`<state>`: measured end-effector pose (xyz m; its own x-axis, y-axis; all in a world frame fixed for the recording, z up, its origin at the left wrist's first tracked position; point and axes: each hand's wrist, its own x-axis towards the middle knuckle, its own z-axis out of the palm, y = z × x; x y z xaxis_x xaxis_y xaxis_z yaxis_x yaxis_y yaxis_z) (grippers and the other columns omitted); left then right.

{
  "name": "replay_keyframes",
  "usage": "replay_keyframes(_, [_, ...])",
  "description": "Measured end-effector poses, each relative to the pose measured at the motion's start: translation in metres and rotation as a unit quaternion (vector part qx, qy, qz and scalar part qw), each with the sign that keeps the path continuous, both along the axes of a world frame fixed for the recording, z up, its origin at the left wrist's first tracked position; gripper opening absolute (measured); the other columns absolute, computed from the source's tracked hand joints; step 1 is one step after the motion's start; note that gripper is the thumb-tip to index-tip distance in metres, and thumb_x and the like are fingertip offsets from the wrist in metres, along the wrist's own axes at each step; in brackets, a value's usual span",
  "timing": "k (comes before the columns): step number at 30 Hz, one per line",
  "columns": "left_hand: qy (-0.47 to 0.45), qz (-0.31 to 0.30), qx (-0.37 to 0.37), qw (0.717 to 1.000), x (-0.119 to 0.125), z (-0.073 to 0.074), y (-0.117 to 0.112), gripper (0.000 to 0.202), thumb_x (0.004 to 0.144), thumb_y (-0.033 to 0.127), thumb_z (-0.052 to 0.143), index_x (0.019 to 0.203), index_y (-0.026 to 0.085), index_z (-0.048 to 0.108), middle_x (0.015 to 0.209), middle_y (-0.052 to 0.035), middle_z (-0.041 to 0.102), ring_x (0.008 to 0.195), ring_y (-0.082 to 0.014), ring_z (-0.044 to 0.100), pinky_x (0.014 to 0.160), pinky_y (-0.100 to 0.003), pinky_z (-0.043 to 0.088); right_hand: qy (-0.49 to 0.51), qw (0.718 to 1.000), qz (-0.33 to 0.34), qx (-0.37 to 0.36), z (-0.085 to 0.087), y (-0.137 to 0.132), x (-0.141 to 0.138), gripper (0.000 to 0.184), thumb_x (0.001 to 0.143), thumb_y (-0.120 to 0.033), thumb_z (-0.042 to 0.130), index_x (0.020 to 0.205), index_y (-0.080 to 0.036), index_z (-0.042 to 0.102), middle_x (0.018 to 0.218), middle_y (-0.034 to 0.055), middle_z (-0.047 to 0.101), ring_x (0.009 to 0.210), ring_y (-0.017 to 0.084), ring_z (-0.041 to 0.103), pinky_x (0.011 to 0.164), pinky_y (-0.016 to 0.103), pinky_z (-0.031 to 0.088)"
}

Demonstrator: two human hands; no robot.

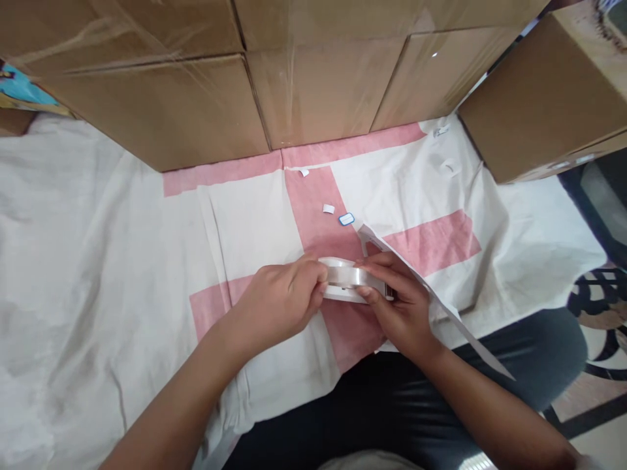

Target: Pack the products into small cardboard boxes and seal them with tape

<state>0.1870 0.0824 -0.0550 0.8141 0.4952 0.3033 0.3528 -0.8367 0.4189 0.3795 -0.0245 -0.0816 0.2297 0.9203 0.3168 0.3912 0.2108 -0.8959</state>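
A roll of clear tape (345, 277) is between my hands, just above the cloth, with a white part along its lower side. My right hand (399, 297) grips the roll from the right, thumb in front and fingers over the top. At its left side, my left hand (294, 290) is closed in a pinch against the tape; a loose end cannot be made out. A sheet of white paper (441, 297) stands tilted behind my right hand and runs along my forearm. Beyond the roll lie a small blue-edged label (346, 219) and a white paper scrap (328, 209).
Large taped cardboard boxes (323, 91) form a wall at the back. Another cardboard box (543, 98) stands at the right. A white cloth with pink bands (142, 261) covers the surface under my hands. Another paper scrap (304, 173) lies near the boxes.
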Motion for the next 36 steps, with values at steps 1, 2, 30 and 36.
replay_keyframes(1, [0.0,-0.005,-0.017,1.0,-0.001,0.0,0.003,0.013,0.098,0.017,0.041,0.085,0.021,0.042,0.072,0.0039,0.055,0.048,-0.0092,0.043,0.047,-0.023,0.03,0.004,1.0,-0.005,0.0,0.0,0.0,0.0,0.032,0.09,-0.015,0.066,0.118,-0.031,0.07,0.109,0.0043,0.069,0.102,0.022,0.066,0.09,0.041,0.058])
replay_keyframes(2, [0.001,-0.008,-0.037,0.999,-0.003,-0.001,0.005,0.014,0.098,0.018,0.04,0.085,0.021,0.042,0.072,0.0044,0.055,0.047,-0.0086,0.042,0.047,-0.023,0.03,0.008,1.0,-0.011,-0.001,0.0,0.0,0.001,0.03,0.09,-0.016,0.066,0.117,-0.03,0.07,0.109,0.0047,0.069,0.103,0.022,0.066,0.09,0.041,0.058])
replay_keyframes(30, [-0.143,0.039,-0.341,0.928,0.007,-0.017,-0.004,0.031,0.101,0.038,0.046,0.076,0.019,0.051,0.069,0.0031,0.052,0.062,-0.0107,0.047,0.058,-0.024,0.037,-0.167,0.985,-0.029,0.035,0.01,0.0,-0.006,0.058,0.082,-0.03,0.075,0.135,-0.027,0.052,0.125,0.0118,0.059,0.117,0.031,0.056,0.098,0.053,0.049])
replay_keyframes(36, [-0.143,0.043,-0.329,0.932,0.009,-0.017,-0.004,0.029,0.099,0.034,0.048,0.074,0.019,0.049,0.065,0.004,0.047,0.059,-0.01,0.04,0.056,-0.024,0.034,-0.237,0.968,-0.041,0.076,0.014,0.014,-0.007,0.016,0.088,-0.023,0.069,0.102,-0.029,0.067,0.109,0.0059,0.065,0.104,0.027,0.057,0.09,0.05,0.048])
